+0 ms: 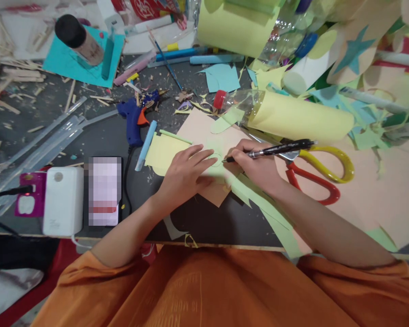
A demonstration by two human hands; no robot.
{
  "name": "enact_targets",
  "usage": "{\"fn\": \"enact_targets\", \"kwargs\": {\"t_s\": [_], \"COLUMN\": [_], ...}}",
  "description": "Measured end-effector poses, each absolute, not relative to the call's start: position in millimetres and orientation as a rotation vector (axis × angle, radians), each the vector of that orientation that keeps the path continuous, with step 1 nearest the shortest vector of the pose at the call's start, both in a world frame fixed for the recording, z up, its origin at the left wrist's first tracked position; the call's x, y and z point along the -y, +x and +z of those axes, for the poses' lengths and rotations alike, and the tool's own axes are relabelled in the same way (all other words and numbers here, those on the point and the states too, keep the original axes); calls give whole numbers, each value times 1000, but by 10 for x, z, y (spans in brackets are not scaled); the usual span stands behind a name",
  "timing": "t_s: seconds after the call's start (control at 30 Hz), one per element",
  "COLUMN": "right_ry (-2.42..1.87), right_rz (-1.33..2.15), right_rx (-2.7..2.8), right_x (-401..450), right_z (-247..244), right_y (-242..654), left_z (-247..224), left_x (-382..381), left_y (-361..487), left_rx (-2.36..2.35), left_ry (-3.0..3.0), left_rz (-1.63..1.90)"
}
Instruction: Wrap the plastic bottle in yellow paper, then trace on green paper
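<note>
My right hand grips a black pen, its tip touching a small light green paper. Near the tip, a curved outline is drawn on that paper. My left hand lies on the paper's left side with fingers spread, and its thumb is partly hidden. Beneath are a pale peach sheet and a brown paper piece. Just right of my right hand lie large scissors with one red and one yellow handle. A rounded green cutout rests above my hands.
Left of my hands are a blue glue gun, a phone, a white power adapter and clear glue sticks. A bottle wrapped in yellow paper lies behind the scissors. Paper scraps, markers and wood bits litter the dark table.
</note>
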State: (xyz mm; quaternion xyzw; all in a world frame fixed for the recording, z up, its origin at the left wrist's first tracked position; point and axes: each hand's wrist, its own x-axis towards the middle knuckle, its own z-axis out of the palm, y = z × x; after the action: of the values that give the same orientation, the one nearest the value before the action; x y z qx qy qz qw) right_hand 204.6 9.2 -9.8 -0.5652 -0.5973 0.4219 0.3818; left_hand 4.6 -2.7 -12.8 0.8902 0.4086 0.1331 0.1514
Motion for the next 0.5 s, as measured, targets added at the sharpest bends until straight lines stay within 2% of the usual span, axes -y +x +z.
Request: {"fn": "enact_targets", "kwargs": {"t_s": [0.5], "right_ry": [-1456], "right_rz": [1061], "right_rx": [1503], "right_x": [-102], "right_z": [-91], "right_y": [2049], "left_z": [-142], "left_x": [24], "left_y": [44], "left_rx": [-1154], "left_ry": [2563], "left_rz": [416]}}
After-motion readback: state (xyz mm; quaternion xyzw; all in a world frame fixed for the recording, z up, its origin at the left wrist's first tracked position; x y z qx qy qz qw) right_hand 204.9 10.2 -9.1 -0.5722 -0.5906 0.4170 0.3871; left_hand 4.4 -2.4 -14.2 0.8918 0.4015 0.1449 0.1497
